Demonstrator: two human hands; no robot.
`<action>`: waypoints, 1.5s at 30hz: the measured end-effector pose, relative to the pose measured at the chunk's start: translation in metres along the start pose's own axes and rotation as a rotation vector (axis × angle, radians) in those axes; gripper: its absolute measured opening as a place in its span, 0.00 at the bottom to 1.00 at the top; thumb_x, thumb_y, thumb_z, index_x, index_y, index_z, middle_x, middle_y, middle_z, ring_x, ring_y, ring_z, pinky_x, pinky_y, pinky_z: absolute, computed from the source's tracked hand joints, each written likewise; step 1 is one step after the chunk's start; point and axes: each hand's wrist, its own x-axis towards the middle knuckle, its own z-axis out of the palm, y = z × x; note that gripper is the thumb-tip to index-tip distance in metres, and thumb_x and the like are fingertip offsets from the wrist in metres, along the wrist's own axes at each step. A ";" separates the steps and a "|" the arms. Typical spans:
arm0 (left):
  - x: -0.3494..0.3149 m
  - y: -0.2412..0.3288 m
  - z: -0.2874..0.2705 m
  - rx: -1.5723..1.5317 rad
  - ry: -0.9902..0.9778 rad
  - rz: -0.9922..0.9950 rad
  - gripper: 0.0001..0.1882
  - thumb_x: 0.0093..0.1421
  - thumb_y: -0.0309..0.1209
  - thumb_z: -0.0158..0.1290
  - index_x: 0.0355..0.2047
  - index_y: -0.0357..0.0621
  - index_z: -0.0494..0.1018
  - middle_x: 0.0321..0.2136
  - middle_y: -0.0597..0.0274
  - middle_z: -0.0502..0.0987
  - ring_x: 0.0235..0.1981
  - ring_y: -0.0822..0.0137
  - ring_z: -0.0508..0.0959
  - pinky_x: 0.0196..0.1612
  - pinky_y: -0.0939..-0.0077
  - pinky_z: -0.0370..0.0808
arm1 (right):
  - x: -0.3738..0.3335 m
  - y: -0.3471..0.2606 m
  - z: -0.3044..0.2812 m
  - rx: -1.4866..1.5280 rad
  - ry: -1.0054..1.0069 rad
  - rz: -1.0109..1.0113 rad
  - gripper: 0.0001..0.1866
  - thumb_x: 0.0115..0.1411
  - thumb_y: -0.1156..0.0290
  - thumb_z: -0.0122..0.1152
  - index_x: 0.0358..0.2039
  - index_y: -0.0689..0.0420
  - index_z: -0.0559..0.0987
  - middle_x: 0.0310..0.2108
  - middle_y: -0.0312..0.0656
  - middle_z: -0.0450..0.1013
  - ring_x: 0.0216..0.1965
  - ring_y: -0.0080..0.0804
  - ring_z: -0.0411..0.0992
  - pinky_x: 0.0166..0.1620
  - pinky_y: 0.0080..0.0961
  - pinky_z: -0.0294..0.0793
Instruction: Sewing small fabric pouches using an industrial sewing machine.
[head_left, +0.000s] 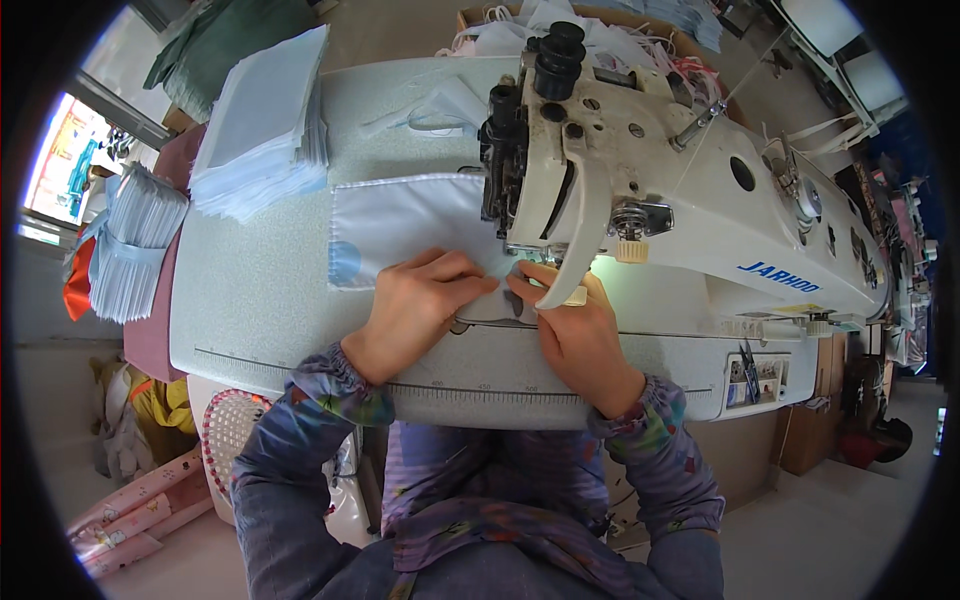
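A white cloth (410, 215) with a pale blue round patch in its corner lies flat on the sewing machine table, its right end under the head of a white industrial sewing machine (640, 165). My left hand (420, 300) rests at the cloth's near edge, thumb and fingers pinched on it just left of the presser foot area. Close by on the right, my right hand (582, 325) has its fingertips drawn together beside the needle area. The machine's curved lever (582, 225) partly covers those fingers, and what they grip is hard to see.
A tall stack of pale cloth pieces (262, 120) stands at the far left; a tied bundle (132, 245) sits beyond the table edge. A loose white scrap (440, 108) lies behind the cloth. Scissors (749, 372) rest in a recessed tray (775, 375) at right.
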 end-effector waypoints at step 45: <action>-0.308 -0.097 -0.166 -0.083 1.032 -1.170 0.25 0.76 0.36 0.58 0.70 0.43 0.75 0.59 0.54 0.81 0.46 0.65 0.83 0.46 0.69 0.81 | 0.028 -0.070 0.069 -0.035 -0.134 -0.093 0.34 0.71 0.60 0.67 0.73 0.62 0.71 0.74 0.62 0.63 0.74 0.63 0.61 0.76 0.58 0.59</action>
